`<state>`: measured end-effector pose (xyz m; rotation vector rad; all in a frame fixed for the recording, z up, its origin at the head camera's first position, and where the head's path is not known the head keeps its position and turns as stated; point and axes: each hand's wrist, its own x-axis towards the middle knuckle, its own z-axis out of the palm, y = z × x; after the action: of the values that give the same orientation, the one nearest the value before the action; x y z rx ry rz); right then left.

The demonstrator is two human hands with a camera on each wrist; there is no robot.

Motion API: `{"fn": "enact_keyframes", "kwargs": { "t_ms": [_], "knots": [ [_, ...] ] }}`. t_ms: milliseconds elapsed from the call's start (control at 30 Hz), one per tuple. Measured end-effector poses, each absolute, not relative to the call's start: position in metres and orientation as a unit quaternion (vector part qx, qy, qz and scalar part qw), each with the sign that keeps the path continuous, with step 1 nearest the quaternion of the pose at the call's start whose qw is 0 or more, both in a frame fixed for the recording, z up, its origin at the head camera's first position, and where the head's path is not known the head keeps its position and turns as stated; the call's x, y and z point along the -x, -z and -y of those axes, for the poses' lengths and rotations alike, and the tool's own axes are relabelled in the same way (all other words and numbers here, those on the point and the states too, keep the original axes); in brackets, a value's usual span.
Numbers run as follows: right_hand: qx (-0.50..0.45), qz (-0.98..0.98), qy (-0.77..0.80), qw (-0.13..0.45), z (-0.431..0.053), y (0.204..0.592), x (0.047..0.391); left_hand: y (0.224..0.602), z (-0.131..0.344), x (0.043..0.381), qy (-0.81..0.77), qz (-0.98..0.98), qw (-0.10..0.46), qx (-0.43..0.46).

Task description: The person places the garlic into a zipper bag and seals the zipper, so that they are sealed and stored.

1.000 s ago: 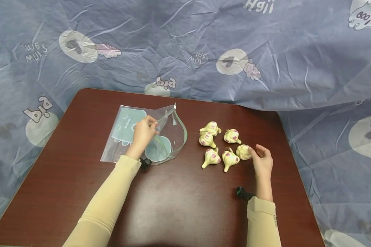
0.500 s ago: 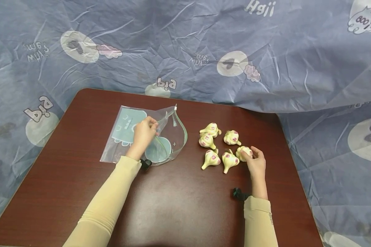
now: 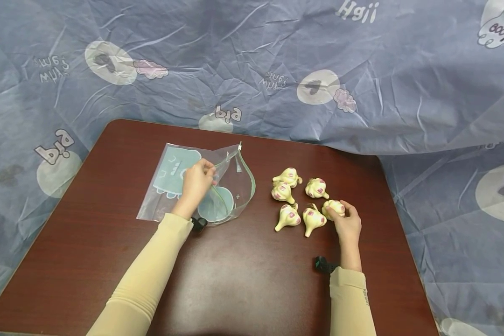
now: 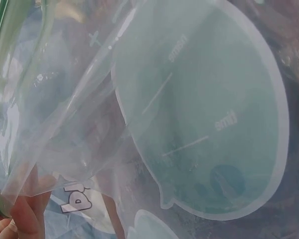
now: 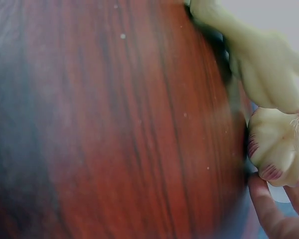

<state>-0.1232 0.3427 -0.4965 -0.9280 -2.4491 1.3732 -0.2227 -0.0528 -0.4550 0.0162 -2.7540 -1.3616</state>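
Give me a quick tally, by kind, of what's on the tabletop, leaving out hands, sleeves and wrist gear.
Garlic bulbs: 6
Clear zip bag: 1
Total: 7

The head camera, as I see it, views the table (image 3: 252, 284) from above its near side, facing forward and down, far enough back to cover most of it and the printed cloth (image 3: 235, 60) beyond. The left wrist camera (image 3: 199, 225), over the table's left half, faces the clear bag (image 3: 215, 206) at close range; the head view shares that bag. The right wrist camera (image 3: 322, 263), over the table's right half, closely frames bare wood, with garlic bulbs (image 3: 287, 216) along its right margin, also within the head view.
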Motion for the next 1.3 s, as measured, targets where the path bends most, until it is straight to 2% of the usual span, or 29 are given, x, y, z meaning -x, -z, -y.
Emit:
{"fn": "enact_keyframes", "kwargs": {
  "t_ms": [400,667,1067,1300],
  "knots": [
    [0.333,0.801,-0.485,0.109,-0.347,0.495,0.118,0.455,0.054,0.222,0.449,0.893,0.04,-0.004],
    [0.313,0.77,-0.534,0.155,-0.34,0.476,0.125,0.454,0.053,0.222,0.454,0.89,0.041,-0.007],
    [0.225,0.733,-0.615,0.186,-0.299,0.431,0.139,0.454,0.05,0.221,0.464,0.884,0.051,-0.018],
    [0.155,0.729,-0.648,0.155,-0.261,0.411,0.148,0.455,0.049,0.22,0.465,0.883,0.057,-0.019]
  ]
}}
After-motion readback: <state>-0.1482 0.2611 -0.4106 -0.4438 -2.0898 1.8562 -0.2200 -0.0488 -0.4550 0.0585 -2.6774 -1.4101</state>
